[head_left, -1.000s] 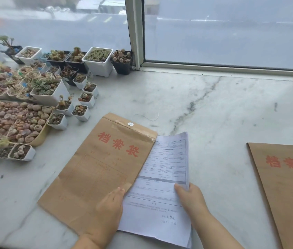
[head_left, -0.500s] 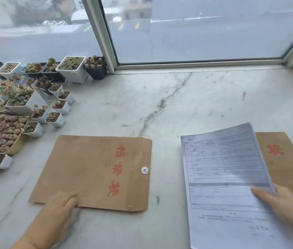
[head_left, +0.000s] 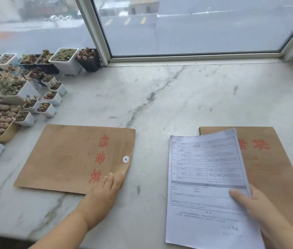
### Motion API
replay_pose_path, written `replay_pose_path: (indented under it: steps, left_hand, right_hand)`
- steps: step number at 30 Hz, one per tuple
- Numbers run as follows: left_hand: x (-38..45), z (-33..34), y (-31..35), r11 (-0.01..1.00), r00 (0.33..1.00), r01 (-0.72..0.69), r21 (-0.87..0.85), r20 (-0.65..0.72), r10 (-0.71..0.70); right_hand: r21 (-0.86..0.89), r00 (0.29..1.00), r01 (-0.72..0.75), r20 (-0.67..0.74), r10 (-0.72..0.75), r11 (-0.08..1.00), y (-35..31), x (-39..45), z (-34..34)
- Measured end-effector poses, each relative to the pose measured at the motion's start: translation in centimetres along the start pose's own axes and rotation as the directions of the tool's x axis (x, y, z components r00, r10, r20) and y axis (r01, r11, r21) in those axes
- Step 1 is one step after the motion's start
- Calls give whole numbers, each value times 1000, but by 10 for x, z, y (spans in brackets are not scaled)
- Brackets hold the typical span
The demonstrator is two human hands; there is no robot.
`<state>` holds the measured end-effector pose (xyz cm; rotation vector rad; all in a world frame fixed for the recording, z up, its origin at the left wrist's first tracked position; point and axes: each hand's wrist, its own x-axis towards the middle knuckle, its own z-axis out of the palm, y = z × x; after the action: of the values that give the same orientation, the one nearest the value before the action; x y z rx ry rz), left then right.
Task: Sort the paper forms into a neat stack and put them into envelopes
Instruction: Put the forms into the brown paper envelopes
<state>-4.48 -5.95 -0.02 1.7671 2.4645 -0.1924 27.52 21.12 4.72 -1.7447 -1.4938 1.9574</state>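
1. The left hand (head_left: 106, 193) lies flat on the near right corner of the left envelope (head_left: 74, 159), fingers (head_left: 109, 178) straight and close together, pressing it to the bench (head_left: 160, 97).
2. The right hand (head_left: 255, 207) pinches the paper forms (head_left: 205, 177) at their right edge, thumb on top and the other fingers underneath, out of sight.
3. The forms hang partly over a second envelope (head_left: 271, 168) on the right; their near end reaches the bench edge.
4. The left envelope lies sideways, its flap end with the white button (head_left: 126, 159) and string towards the forms. Whether the flap is open I cannot tell.
5. To do this step well, I would lift the flap with the left fingers, hold the mouth wide, square the sheets by tapping an edge on the bench, then slide them in short edge first so that no corner catches.
6. Both envelopes carry large red Chinese characters, which appear to read 档案袋; on the right one they are partly covered.
7. The forms show a printed table and handwriting near the bottom, too small to read.
8. Small pots of succulents (head_left: 25, 97) crowd the bench's left end, by the window (head_left: 196, 24).
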Motion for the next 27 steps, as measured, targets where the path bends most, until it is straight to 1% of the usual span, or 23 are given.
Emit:
replay_pose_path:
  steps: [1, 3, 4, 6, 8, 10, 11, 12, 14, 16, 17, 19, 21, 24, 25, 27]
  left_hand:
    - [-2, 0, 0, 999, 999, -31, 20, -17, 32]
    - [-1, -7, 6, 999, 1000, -8, 44, 0, 8]
    - [2, -9, 13, 997, 998, 56, 58, 17, -57]
    - [16, -25, 34, 968, 967, 251, 16, 52, -251]
    - [28, -38, 42, 890, 884, 454, -34, 138, -446]
    - [43, -43, 39, 738, 742, 666, -113, 202, -639]
    - [46, -45, 35, 677, 698, 715, -174, 208, -685]
    - [46, -45, 31, 629, 674, 735, -252, 180, -716]
    - [41, -48, 23, 596, 668, 696, -400, 59, -742]
    - [32, -52, 20, 540, 650, 641, -546, 12, -760]
    - [26, -55, 19, 507, 645, 611, -608, 10, -764]
    - [13, -57, 15, 458, 659, 557, -693, 33, -751]
    - [2, -61, 11, 449, 692, 507, -736, 37, -721]
    - [-8, -70, 7, 443, 754, 437, -783, 51, -655]
    - [-9, -73, 5, 418, 772, 415, -808, 69, -632]
    - [-12, -77, -1, 323, 787, 364, -873, 103, -608]
  right_hand:
    - [0, 1000, 5, 5, -5, 1000, 0, 1, -1]
    - [13, 1000, 4, 23, -4, 1000, 0, 0, -2]
    - [25, 999, -1, 39, 0, 1000, -1, 0, -3]
    - [42, 997, -7, 83, 4, 999, -3, -1, -4]
    - [42, 991, -10, 134, 4, 999, -5, -4, -3]
    - [44, 980, -13, 197, 4, 999, -8, -7, 0]
    - [44, 972, -18, 235, 7, 999, -9, -9, 2]
    - [42, 961, -25, 276, 13, 999, -10, -10, 5]
    - [34, 927, -57, 374, 40, 998, -13, -12, 12]
    - [25, 885, -92, 460, 70, 995, -15, -13, 22]
    - [21, 865, -105, 495, 81, 994, -16, -14, 28]
    - [10, 829, -109, 553, 85, 994, -17, -14, 39]
    - [3, 813, -84, 578, 67, 996, -19, -14, 53]
    - [30, 812, -73, 582, 42, 997, -22, -11, 72]
    - [38, 808, -77, 588, 40, 996, -23, -10, 77]
    - [29, 801, -83, 596, 50, 996, -23, -8, 84]
